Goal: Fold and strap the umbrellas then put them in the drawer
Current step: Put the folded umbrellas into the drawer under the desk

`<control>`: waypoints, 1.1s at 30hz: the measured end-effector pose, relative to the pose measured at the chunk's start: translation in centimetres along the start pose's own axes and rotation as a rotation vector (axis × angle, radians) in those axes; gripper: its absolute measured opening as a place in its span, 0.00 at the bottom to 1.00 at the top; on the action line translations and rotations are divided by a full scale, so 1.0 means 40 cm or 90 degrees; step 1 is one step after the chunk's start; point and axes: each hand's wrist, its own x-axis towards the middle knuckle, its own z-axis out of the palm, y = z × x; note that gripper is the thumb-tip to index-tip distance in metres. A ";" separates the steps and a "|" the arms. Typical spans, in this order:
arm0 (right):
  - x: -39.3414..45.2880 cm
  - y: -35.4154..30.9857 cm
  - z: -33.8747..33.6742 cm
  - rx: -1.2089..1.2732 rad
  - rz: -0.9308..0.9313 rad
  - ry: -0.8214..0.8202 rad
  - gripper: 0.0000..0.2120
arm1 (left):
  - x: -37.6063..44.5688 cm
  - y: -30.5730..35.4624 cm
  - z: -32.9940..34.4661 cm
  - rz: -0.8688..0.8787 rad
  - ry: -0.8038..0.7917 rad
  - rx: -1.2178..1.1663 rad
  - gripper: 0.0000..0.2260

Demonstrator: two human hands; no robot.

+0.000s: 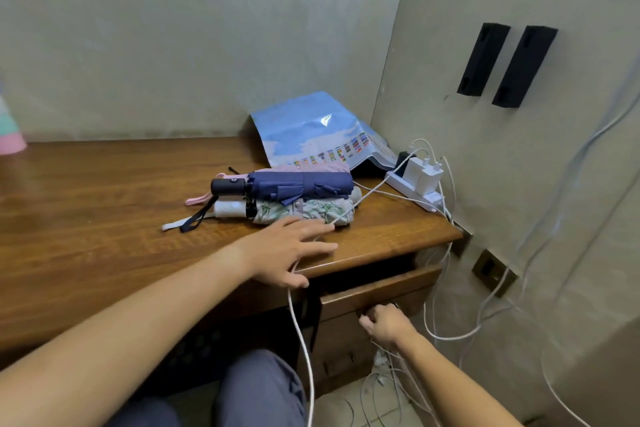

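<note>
Left hand [294, 250] stretched out over the bench [104, 218] edge, palm down, fingers [313, 225] spread and relaxed, tips just beside the floral umbrella [304, 213]; white cable [301, 333] running under the palm and hanging off the edge, contact with thumb unclear. Right hand [384, 324] low at 5 o'clock, knuckles up, fingers curled on the front of the drawer [381, 288], which sits partly pulled out under the bench top. Three folded umbrellas stacked at bench centre, handles toward 9 o'clock: navy umbrella [298, 185] on top, strapped; floral one below at the near side; pink umbrella [311, 168] behind, mostly hidden. Wrist loops trailing toward 8 o'clock. Bench dark brown wood, set in a corner of grey-beige walls. Blue printed sheet [318, 132] leaning at 1 o'clock with a row of small flags; text too small to read. White power strip [415, 192] with chargers at 3 o'clock, cables draping to the floor. Two black foam strips [507, 64] on the right wall, wall sockets [493, 272] lower down. No readable brand or label.
</note>
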 end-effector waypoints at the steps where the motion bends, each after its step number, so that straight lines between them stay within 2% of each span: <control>1: -0.011 0.007 0.002 -0.011 -0.002 -0.001 0.19 | -0.007 -0.015 -0.011 -0.006 -0.036 -0.022 0.40; 4: -0.053 0.029 0.015 -0.034 -0.004 0.010 0.21 | -0.015 -0.035 -0.028 -0.042 -0.138 -0.073 0.44; 7: -0.099 0.049 0.045 -0.040 -0.018 0.060 0.19 | -0.026 -0.020 -0.017 -0.092 -0.181 -0.136 0.44; 9: -0.131 0.063 0.066 -0.024 -0.024 0.083 0.19 | -0.043 -0.001 0.007 -0.126 -0.154 -0.177 0.44; 13: -0.187 0.083 0.084 -0.034 -0.038 0.104 0.19 | -0.058 0.022 0.050 -0.162 -0.031 -0.173 0.42; 19: -0.262 0.090 0.084 -0.098 -0.028 0.091 0.17 | -0.061 0.030 0.054 -0.166 0.000 -0.182 0.40; 22: -0.285 0.052 0.053 -0.255 -0.042 0.054 0.18 | -0.063 0.031 0.052 -0.167 0.002 -0.193 0.40; 25: -0.299 -0.009 -0.018 -0.326 -0.033 -0.056 0.16 | -0.062 0.031 0.056 -0.168 0.007 -0.199 0.41; 28: -0.318 -0.093 -0.157 -0.279 -0.074 -0.199 0.15 | -0.061 0.034 0.051 -0.168 0.006 -0.199 0.40; 30: -0.340 -0.157 -0.268 -0.145 -0.165 -0.220 0.13 | -0.062 0.036 0.050 -0.167 0.007 -0.194 0.41; 32: -0.339 -0.222 -0.361 -0.009 -0.276 -0.151 0.13 | -0.065 0.038 0.053 -0.162 0.014 -0.189 0.42; 33: -0.323 -0.253 -0.397 0.036 -0.323 -0.065 0.13 | -0.065 0.040 0.055 -0.161 0.023 -0.194 0.44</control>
